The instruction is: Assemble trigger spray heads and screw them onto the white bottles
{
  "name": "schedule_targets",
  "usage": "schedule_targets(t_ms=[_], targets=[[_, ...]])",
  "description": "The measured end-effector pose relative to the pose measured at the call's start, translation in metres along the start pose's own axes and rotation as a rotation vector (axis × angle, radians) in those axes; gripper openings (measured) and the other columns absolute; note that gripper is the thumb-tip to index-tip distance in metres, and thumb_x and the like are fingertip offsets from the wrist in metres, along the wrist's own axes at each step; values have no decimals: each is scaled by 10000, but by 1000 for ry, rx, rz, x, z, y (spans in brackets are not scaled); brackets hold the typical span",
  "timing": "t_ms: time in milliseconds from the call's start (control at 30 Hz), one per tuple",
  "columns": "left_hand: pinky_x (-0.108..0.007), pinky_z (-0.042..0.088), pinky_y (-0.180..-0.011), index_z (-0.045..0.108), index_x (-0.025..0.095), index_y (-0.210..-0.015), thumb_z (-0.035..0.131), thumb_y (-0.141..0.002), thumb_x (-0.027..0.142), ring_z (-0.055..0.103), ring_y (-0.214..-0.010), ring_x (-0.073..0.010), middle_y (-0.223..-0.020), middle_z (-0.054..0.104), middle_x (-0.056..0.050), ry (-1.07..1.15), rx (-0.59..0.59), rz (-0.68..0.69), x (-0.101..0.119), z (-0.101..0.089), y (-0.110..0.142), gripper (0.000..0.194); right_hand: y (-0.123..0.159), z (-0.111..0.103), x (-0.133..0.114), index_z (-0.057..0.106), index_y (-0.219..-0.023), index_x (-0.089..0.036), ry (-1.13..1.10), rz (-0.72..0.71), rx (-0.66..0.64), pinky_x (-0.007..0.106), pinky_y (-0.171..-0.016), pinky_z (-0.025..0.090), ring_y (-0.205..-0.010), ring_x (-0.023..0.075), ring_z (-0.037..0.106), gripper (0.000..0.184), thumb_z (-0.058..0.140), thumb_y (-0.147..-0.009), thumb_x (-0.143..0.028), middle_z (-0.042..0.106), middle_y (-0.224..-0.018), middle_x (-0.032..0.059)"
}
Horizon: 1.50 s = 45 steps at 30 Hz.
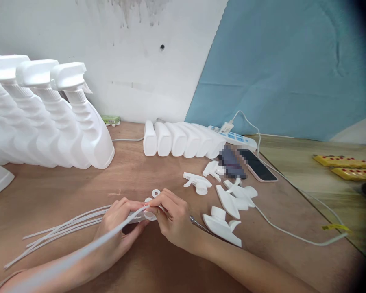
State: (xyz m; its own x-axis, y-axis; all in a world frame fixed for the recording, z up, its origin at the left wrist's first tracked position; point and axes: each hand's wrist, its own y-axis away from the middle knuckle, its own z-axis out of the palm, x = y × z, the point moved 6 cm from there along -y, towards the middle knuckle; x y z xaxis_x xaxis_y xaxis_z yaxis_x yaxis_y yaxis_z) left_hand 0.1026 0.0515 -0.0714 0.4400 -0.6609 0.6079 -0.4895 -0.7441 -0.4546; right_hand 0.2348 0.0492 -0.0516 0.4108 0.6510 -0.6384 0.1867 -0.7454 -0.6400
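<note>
My left hand (pixel 118 221) is closed around a white spray trigger head (pixel 150 215), most of which the fingers hide. With thumb and forefinger, my right hand (pixel 173 219) pinches the end of a long white plastic tube (pixel 79 254) at the trigger head's round neck. The tube runs back over my left forearm toward the camera; whether its tip sits inside the neck I cannot tell. Just beyond my fingers lies a small white washer (pixel 155 193). Several more thin tubes (pixel 64 230) lie on the table, partly behind my left hand.
Several loose trigger heads (pixel 198 183) lie to the right, near a phone (pixel 259 166) and a power strip (pixel 240 138). A row of white bottles (pixel 179 142) stands at the back. Bottles with spray heads (pixel 88 134) stand at left. A cable (pixel 293 238) crosses the right side.
</note>
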Motion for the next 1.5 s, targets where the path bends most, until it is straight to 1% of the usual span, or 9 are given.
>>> schedule_targets(t_ms=[500, 733, 900, 1033, 1133, 1200, 1300, 1400, 1500], targets=[[-303, 440, -695, 515, 232, -1021, 554, -830, 130, 581, -798, -179, -918, 642, -21, 58, 14, 23, 3, 2, 0, 220, -10, -6, -5, 584, -747, -184, 46, -51, -177, 231, -546, 404, -570, 122, 478, 145, 533, -868, -245, 614, -613, 5], [-292, 447, -662, 554, 206, -938, 525, -854, 184, 574, -756, -171, -862, 635, -34, 53, -4, -48, 0, 2, 2, 91, 0, -4, -5, 550, -691, -196, 49, -37, -26, 234, -528, 412, -554, 124, 502, 201, 472, -874, -171, 612, -598, 13], [-305, 460, -663, 564, 203, -950, 523, -844, 177, 573, -765, -183, -875, 639, -44, 47, -8, -51, 1, 0, 1, 117, -1, -1, -2, 574, -675, -192, 93, -9, -72, 232, -506, 398, -532, 120, 493, 232, 485, -884, -239, 601, -578, 8], [-298, 469, -639, 552, 194, -931, 525, -842, 228, 576, -760, -191, -847, 614, -48, 49, -5, -130, -5, 1, 1, 99, -12, -5, -5, 603, -671, -189, 114, 8, -111, 209, -477, 388, -493, 99, 491, 231, 559, -850, -329, 581, -552, -16], [-283, 467, -620, 538, 192, -925, 532, -839, 253, 582, -753, -188, -840, 602, -42, 92, -6, -177, -8, 1, 1, 106, -24, -13, -11, 604, -905, -185, 103, 16, -149, 208, -525, 448, -535, 101, 554, 230, 606, -808, -394, 645, -690, -1], [-273, 458, -606, 532, 199, -929, 535, -834, 237, 572, -731, -179, -834, 594, -34, 111, -15, -188, -8, 0, 2, 102, -39, -23, -12, 534, -1045, -182, 175, 7, -109, 238, -635, 491, -634, 115, 591, 268, 504, -876, -387, 665, -876, 39], [-279, 447, -630, 525, 202, -925, 536, -815, 180, 551, -732, -176, -835, 581, -30, 120, -17, -175, -7, 0, 2, 112, -68, -34, -3, 522, -1014, -158, 561, 3, 50, 297, -720, 483, -764, 166, 581, 215, 383, -927, -297, 648, -899, 74], [-292, 435, -657, 522, 197, -922, 532, -795, 148, 534, -749, -183, -836, 574, -30, 132, -10, -161, -7, 0, 1, 137, -99, -23, 17, 529, -1074, -93, 726, -1, 77, 437, -899, 387, -1050, 289, 470, 306, 513, -849, -301, 560, -1136, 179], [-297, 425, -682, 526, 195, -928, 533, -782, 141, 531, -770, -185, -855, 575, -31, 146, -24, -195, -8, 0, 2, 156, -120, -6, 36, 529, -1093, -19, 865, 25, 89, 516, -912, 325, -1139, 381, 376, 434, 570, -811, -347, 431, -1267, 278]])
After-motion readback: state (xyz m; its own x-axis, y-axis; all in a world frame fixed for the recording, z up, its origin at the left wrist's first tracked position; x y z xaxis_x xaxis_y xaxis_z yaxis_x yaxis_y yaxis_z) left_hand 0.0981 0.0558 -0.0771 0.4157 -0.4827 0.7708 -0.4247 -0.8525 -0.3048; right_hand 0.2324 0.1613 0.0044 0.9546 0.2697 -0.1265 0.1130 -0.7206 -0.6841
